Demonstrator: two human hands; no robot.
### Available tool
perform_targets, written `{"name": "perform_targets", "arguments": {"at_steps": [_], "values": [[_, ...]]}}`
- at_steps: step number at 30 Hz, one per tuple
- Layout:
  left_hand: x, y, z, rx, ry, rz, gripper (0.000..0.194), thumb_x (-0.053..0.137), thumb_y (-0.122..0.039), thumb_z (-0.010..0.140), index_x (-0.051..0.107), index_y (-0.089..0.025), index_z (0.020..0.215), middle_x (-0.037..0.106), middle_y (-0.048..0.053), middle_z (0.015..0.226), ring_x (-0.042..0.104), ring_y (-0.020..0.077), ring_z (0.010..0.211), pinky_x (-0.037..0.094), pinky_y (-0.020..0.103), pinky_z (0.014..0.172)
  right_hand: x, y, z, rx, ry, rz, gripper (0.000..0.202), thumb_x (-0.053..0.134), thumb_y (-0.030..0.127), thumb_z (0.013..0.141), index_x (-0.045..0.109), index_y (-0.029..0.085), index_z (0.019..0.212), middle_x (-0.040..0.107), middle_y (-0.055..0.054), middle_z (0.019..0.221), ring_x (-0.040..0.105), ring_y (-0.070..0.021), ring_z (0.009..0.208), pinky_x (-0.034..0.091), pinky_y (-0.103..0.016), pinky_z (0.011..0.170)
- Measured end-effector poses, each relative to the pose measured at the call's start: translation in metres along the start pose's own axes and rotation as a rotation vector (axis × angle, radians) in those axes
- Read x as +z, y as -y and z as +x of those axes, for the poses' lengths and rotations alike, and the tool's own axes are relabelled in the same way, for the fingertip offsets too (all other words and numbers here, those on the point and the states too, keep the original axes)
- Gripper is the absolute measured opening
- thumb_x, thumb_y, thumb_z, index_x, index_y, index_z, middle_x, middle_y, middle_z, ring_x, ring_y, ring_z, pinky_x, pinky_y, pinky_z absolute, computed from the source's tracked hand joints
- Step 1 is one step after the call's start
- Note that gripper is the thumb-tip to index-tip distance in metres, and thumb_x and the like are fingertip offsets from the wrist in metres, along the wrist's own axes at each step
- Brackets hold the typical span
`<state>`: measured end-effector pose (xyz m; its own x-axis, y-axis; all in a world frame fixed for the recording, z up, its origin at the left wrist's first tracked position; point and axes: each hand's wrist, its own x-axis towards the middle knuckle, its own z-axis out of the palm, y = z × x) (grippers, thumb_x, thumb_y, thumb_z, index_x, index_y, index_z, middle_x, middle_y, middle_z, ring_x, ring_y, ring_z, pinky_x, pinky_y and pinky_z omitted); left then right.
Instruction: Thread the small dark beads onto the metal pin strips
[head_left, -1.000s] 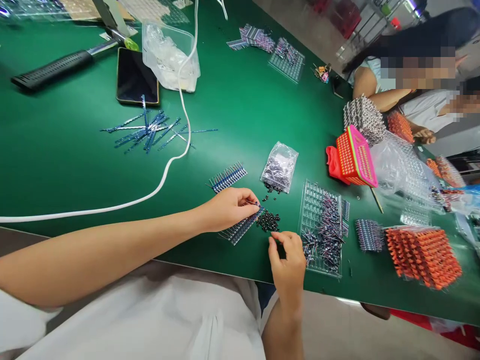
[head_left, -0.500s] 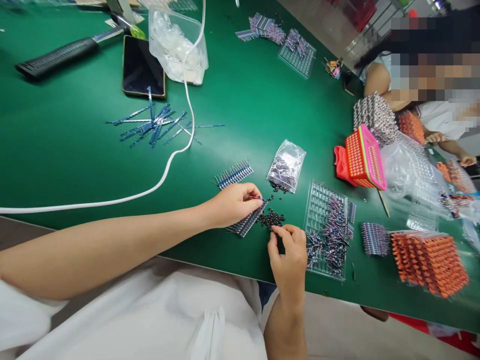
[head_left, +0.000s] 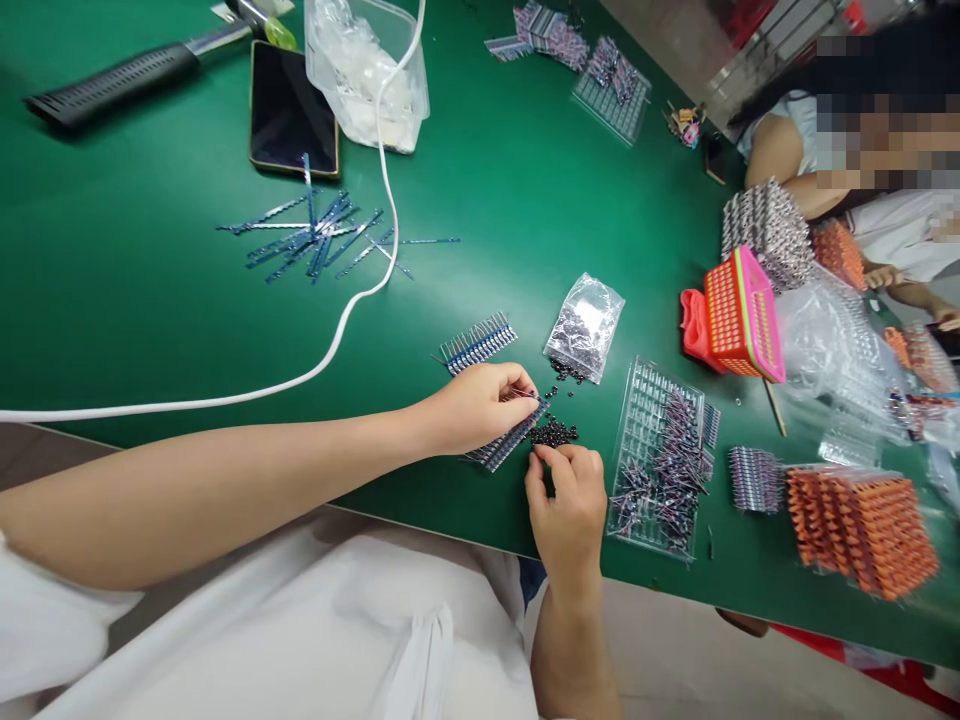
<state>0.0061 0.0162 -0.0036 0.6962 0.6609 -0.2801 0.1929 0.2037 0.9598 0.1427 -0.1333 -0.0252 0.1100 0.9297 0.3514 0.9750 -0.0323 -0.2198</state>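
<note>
My left hand [head_left: 487, 405] is closed on a dark strip of wire-legged parts [head_left: 504, 448], held at a slant on the table; its thumb and finger pinch the upper end. Just right of the strip lies a heap of small black beads [head_left: 556, 432]. My right hand [head_left: 571, 500] is at the near left edge of the heap, thumb and forefinger pinched together. Whatever is between those fingertips is too small to make out. A second strip of wire-legged parts [head_left: 478, 343] rests beyond my left hand. A clear bag of black beads [head_left: 586, 325] lies behind the heap, with some beads spilled at its mouth.
Right of my hands stands a clear tray [head_left: 637, 400] of wired parts, beside orange stacked parts [head_left: 862, 530] and a pink-and-orange basket [head_left: 742, 310]. A white cable [head_left: 349, 310] crosses the left side, near blue strips [head_left: 322, 235], a phone [head_left: 292, 110] and a hammer [head_left: 112, 85]. Another person sits at right.
My right hand's pinched fingertips have moved left along the bead heap, closer to the strip. My left hand keeps its hold on the strip. The whole view has shifted slightly.
</note>
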Motion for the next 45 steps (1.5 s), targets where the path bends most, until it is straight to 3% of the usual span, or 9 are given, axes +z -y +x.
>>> {"name": "perform_targets", "arguments": {"at_steps": [11, 15, 19, 22, 26, 30, 35, 40, 45], "values": [[0.0, -0.005, -0.002, 0.042, -0.012, -0.006, 0.012, 0.06, -0.028, 0.084, 0.062, -0.016, 0.082, 0.066, 0.001, 0.075, 0.061, 0.0158, 0.073, 0.047, 0.028, 0.068, 0.002, 0.0, 0.008, 0.023, 0.057, -0.054, 0.01, 0.056, 0.017, 0.092, 0.066, 0.018, 0.09, 0.063, -0.006, 0.083, 0.052, -0.0197, 0.084, 0.046, -0.034, 0.076], [0.0, -0.007, -0.005, 0.016, 0.057, -0.023, 0.014, 0.06, -0.03, 0.084, 0.064, -0.016, 0.081, 0.069, 0.002, 0.077, 0.064, 0.0168, 0.074, 0.048, 0.028, 0.067, -0.001, 0.002, 0.007, 0.188, -0.037, 0.218, 0.009, 0.058, 0.019, 0.091, 0.065, 0.02, 0.085, 0.061, -0.002, 0.082, 0.056, -0.0166, 0.081, 0.048, -0.033, 0.077], [0.005, -0.007, -0.012, 0.022, 0.229, -0.263, 0.01, 0.064, -0.026, 0.084, 0.064, -0.016, 0.086, 0.075, 0.01, 0.112, 0.069, 0.0208, 0.106, 0.052, 0.034, 0.092, -0.006, 0.007, 0.004, 0.439, -0.188, 0.567, 0.01, 0.061, 0.026, 0.09, 0.064, 0.019, 0.082, 0.057, -0.001, 0.081, 0.057, -0.0137, 0.075, 0.046, -0.027, 0.066], [0.012, -0.004, -0.017, 0.029, 0.314, -0.413, 0.011, 0.066, -0.026, 0.085, 0.063, -0.016, 0.087, 0.073, 0.013, 0.119, 0.066, 0.022, 0.118, 0.049, 0.038, 0.102, -0.003, 0.01, 0.003, 0.509, -0.323, 0.715, 0.012, 0.063, 0.027, 0.088, 0.062, 0.019, 0.08, 0.055, 0.0, 0.08, 0.057, -0.0133, 0.076, 0.047, -0.028, 0.068], [0.017, -0.001, -0.021, 0.023, 0.315, -0.427, 0.014, 0.069, -0.028, 0.084, 0.064, -0.015, 0.088, 0.075, 0.013, 0.116, 0.066, 0.0231, 0.118, 0.049, 0.04, 0.104, 0.005, 0.012, 0.002, 0.496, -0.458, 0.697, 0.006, 0.065, 0.024, 0.087, 0.063, 0.02, 0.084, 0.056, -0.001, 0.084, 0.058, -0.0139, 0.079, 0.049, -0.029, 0.07], [0.02, 0.0, -0.024, 0.019, 0.317, -0.427, 0.015, 0.069, -0.029, 0.085, 0.063, -0.016, 0.087, 0.075, 0.013, 0.116, 0.066, 0.0228, 0.119, 0.049, 0.039, 0.105, 0.007, 0.013, -0.001, 0.439, -0.495, 0.559, 0.001, 0.064, 0.022, 0.088, 0.064, 0.021, 0.088, 0.058, -0.002, 0.086, 0.058, -0.0143, 0.08, 0.05, -0.03, 0.07], [0.02, 0.001, -0.029, 0.145, 0.3, -0.267, 0.011, 0.062, -0.028, 0.091, 0.063, -0.017, 0.09, 0.074, 0.011, 0.119, 0.065, 0.0226, 0.12, 0.051, 0.036, 0.102, 0.006, 0.017, -0.001, 0.405, -0.533, 0.441, 0.004, 0.065, 0.02, 0.088, 0.063, 0.022, 0.091, 0.058, -0.002, 0.087, 0.059, -0.014, 0.08, 0.051, -0.03, 0.07], [0.017, -0.001, -0.031, 0.277, 0.282, -0.057, 0.01, 0.057, -0.024, 0.094, 0.065, -0.018, 0.092, 0.075, 0.008, 0.115, 0.067, 0.0215, 0.117, 0.051, 0.033, 0.1, 0.006, 0.018, 0.0, 0.41, -0.517, 0.457, 0.003, 0.064, 0.02, 0.088, 0.062, 0.021, 0.09, 0.058, -0.001, 0.085, 0.059, -0.014, 0.079, 0.052, -0.031, 0.07], [0.015, -0.003, -0.03, 0.302, 0.273, -0.034, 0.009, 0.058, -0.024, 0.092, 0.065, -0.018, 0.092, 0.075, 0.007, 0.113, 0.069, 0.02, 0.107, 0.052, 0.031, 0.095, 0.0, 0.013, -0.001, 0.341, -0.449, 0.434, 0.009, 0.061, 0.018, 0.09, 0.061, 0.022, 0.098, 0.06, -0.003, 0.091, 0.062, -0.016, 0.086, 0.056, -0.034, 0.074]]}}
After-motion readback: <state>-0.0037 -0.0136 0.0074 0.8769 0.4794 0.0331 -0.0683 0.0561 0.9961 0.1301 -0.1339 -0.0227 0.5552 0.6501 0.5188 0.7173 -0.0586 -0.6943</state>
